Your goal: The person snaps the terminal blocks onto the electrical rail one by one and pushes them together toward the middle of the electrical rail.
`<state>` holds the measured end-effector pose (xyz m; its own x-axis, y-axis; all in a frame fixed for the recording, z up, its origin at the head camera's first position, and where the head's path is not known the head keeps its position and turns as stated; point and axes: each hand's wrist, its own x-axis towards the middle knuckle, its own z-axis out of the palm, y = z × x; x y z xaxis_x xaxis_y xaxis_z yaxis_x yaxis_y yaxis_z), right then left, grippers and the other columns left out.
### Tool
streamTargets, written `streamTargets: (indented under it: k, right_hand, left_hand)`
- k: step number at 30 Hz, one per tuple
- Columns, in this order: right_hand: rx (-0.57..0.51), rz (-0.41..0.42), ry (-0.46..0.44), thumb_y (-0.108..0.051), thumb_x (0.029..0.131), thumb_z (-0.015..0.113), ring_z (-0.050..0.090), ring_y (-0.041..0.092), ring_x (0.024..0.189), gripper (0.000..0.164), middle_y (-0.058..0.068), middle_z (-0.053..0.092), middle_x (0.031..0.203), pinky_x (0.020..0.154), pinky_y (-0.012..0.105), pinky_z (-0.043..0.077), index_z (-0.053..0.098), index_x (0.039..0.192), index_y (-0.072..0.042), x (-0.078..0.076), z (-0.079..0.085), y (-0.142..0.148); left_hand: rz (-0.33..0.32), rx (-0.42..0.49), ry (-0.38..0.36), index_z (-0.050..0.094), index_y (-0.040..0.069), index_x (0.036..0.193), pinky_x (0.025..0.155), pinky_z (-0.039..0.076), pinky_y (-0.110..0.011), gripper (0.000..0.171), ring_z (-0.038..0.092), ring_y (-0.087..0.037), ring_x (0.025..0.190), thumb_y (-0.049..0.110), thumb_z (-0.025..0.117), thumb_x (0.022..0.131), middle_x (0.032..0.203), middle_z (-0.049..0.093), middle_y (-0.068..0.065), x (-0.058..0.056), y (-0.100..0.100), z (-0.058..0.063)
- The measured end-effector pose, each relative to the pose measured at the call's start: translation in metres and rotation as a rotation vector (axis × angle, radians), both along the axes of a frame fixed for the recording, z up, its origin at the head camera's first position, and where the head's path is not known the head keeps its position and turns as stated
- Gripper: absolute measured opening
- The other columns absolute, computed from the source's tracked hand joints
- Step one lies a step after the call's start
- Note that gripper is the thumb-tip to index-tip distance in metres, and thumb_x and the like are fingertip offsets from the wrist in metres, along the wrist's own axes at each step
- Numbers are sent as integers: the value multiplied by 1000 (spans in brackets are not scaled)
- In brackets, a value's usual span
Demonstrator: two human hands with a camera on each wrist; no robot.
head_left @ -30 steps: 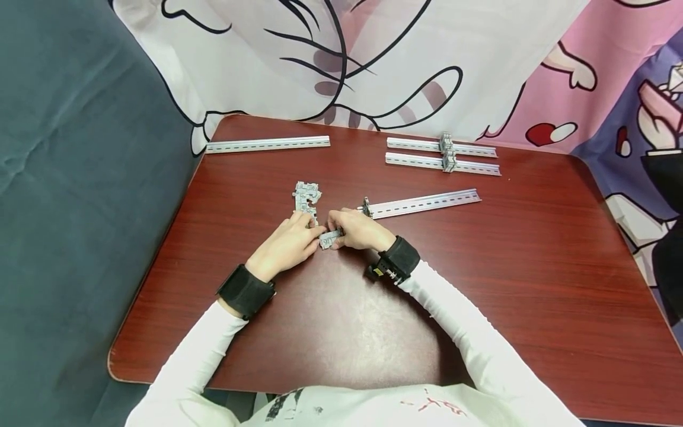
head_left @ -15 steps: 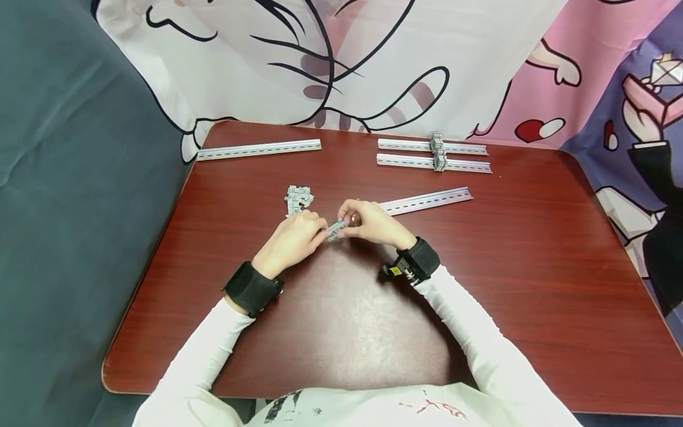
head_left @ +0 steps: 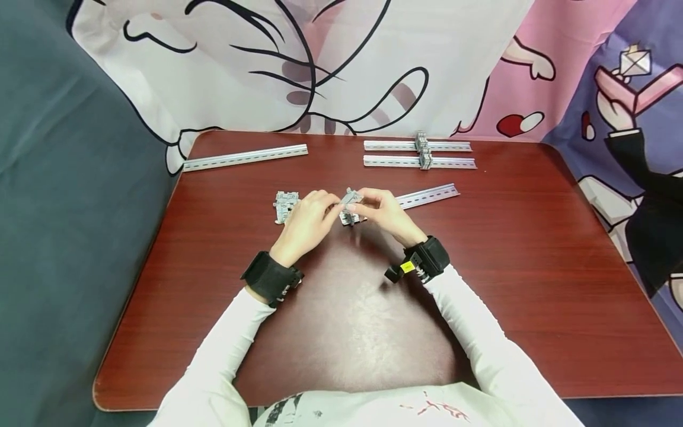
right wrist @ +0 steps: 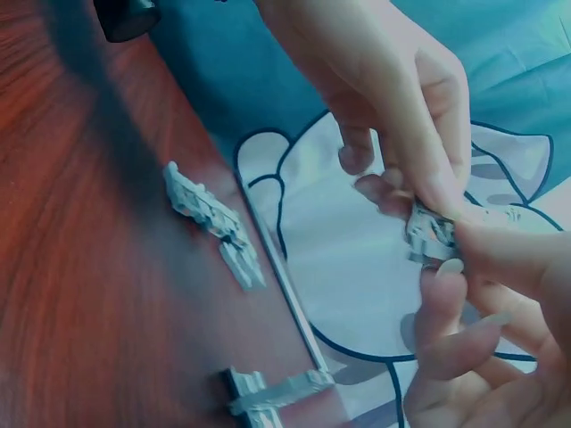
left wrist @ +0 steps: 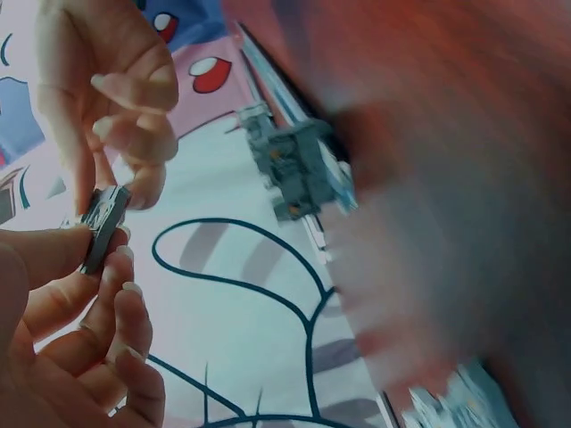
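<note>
A small grey terminal block (head_left: 350, 197) is held between both hands, off the table in the head view. My left hand (head_left: 312, 216) pinches it with thumb and fingertips, and my right hand (head_left: 388, 214) pinches its other side. In the left wrist view the block (left wrist: 105, 227) is tilted between the fingertips. Just below the hands, another terminal block (head_left: 349, 219) is at the near-left end of a slotted metal DIN rail (head_left: 428, 196), partly hidden. Left of my left hand lie several loose terminal blocks (head_left: 286, 205), partly covered by that hand.
A bare DIN rail (head_left: 245, 158) lies at the back left. Two parallel DIN rails (head_left: 384, 161) at the back right carry terminal blocks (head_left: 424, 155) near their middles. A patterned cloth (head_left: 363, 71) hangs behind the table (head_left: 496, 284).
Both hands have moved away from the body and slightly right relative to the table, bringing the terminal block from beside the loose blocks to the rail's left end. The head view has shifted.
</note>
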<state>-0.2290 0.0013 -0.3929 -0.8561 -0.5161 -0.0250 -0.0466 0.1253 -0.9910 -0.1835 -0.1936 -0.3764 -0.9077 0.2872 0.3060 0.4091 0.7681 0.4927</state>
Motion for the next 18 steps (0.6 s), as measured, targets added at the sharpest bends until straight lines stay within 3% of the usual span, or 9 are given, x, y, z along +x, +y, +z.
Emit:
streamTargets:
  k: [5, 10, 14, 18]
  right_hand:
    - [19, -95, 31, -19, 91, 68, 52, 14, 64, 9, 4, 58, 70, 49, 27, 42, 66, 95, -12, -4, 4, 6]
    - [104, -113, 106, -19, 90, 68, 51, 15, 61, 12, 2, 58, 67, 50, 24, 40, 65, 92, -7, -11, 3, 13]
    - [238, -135, 202, -22, 90, 69, 55, 23, 64, 17, 14, 64, 74, 54, 22, 38, 66, 91, -5, -17, 4, 20]
    - [439, -183, 298, -25, 89, 70, 62, 22, 71, 19, 15, 70, 84, 61, 23, 42, 68, 91, -7, -21, 5, 24]
  left_hand:
    - [0, -24, 5, 70, 8, 102, 73, 49, -37, 24, 58, -22, 87, 26, 54, 99, 91, 65, -6, -6, 10, 1]
    - [-31, -86, 8, 71, 8, 100, 74, 49, -38, 22, 60, -24, 88, 22, 55, 98, 90, 67, -7, -8, 6, -8]
    - [-46, -176, 9, 72, 8, 101, 75, 49, -40, 20, 61, -27, 90, 19, 57, 96, 93, 68, -8, -9, -1, -18]
    - [-91, -293, -31, 72, 7, 108, 79, 49, -42, 22, 60, -29, 98, 19, 57, 95, 105, 69, -10, -11, -5, -25]
